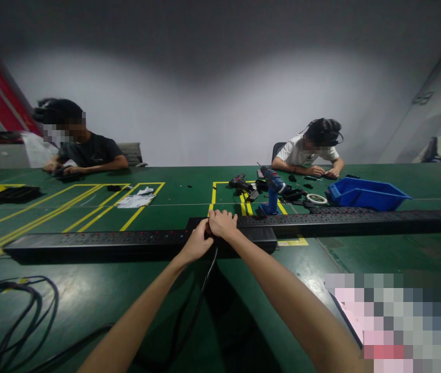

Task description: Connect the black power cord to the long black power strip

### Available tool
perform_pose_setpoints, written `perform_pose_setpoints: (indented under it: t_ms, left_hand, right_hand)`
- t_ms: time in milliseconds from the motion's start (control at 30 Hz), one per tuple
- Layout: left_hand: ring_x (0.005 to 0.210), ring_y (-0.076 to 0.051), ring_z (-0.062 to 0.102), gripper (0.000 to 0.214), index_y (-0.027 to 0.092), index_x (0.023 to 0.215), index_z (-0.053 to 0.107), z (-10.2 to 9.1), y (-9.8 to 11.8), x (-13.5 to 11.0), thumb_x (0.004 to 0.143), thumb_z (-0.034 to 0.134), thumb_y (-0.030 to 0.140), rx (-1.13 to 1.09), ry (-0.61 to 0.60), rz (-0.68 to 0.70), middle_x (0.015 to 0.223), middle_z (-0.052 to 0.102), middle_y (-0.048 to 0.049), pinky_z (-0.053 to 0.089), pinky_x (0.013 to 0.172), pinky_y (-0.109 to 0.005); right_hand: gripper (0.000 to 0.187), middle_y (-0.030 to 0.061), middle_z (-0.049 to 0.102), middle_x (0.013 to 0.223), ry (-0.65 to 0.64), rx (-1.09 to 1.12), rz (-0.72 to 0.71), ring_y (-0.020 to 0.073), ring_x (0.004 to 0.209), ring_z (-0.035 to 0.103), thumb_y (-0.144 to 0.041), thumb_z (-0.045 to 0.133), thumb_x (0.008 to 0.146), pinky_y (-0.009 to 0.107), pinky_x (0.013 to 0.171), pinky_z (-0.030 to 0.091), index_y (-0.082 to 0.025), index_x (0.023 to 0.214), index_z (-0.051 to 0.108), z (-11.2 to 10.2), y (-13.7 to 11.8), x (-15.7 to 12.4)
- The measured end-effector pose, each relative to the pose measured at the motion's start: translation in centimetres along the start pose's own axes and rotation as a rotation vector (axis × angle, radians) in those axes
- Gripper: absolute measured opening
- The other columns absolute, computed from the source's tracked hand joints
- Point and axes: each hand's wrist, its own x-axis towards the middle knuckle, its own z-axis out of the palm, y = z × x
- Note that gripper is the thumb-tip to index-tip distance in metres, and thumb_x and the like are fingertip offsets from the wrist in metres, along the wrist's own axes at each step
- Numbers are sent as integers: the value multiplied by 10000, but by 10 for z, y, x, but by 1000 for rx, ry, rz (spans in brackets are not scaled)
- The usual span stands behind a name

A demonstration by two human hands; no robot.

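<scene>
Two long black power strips lie across the green table: a near one on the left (pixel 100 248) and one behind it on the right (pixel 344 224), overlapping at the middle. My left hand (pixel 196 243) is closed, with its thumb towards the near strip's top and its fingertips hidden against my right hand. My right hand (pixel 223 225) lies beside it with curled fingers over the strips' overlap. Whatever the two hands grip is covered by them. From just below them a black cable (pixel 205 282) runs down towards me.
Coiled black cable (pixel 36 305) lies at left front. Behind the strips are a blue cordless drill (pixel 270 189), a second drill (pixel 239 181), a white ring (pixel 317 199), a blue bin (pixel 368 194) and papers (pixel 137 199). Two people sit across the table. A blurred-out object is at right front.
</scene>
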Motion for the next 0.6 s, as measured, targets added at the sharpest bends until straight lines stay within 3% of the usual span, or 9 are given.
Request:
perform_pose_setpoints:
  t_ms: [100,233,433,600]
  left_hand:
    - [978,-182,647,485,186,1209,484,-2,-3,7,736,493,80,-112,172,-58,1087,672,-80,501,911,-374]
    - [985,-189,643,360,190,1131,528,-3,0,14,773,567,188,-82,326,-75,1085,664,-82,517,877,-353]
    - [1026,-207,630,338,195,1108,560,7,11,36,788,629,277,-25,305,-12,1078,660,-84,504,906,-373]
    - [1035,-245,626,325,195,1049,606,19,15,66,775,662,361,182,192,-41,1081,675,-107,485,916,-400]
  right_hand:
    - [578,212,540,1335,-5,-20,2,372,1251,466,-489,188,982,624,1038,219,-146,1219,589,0,-1,0]
    - [493,239,508,1348,-46,-90,-4,393,1254,442,-442,397,917,616,1022,253,-114,1229,593,0,-3,3]
    - [552,218,489,1353,-128,-198,-30,379,1248,437,-386,617,784,575,1021,292,-151,1281,562,2,-3,12]
    - [652,219,444,1409,-145,-198,-82,399,1297,388,-421,684,768,616,1028,269,-184,1348,503,6,2,18]
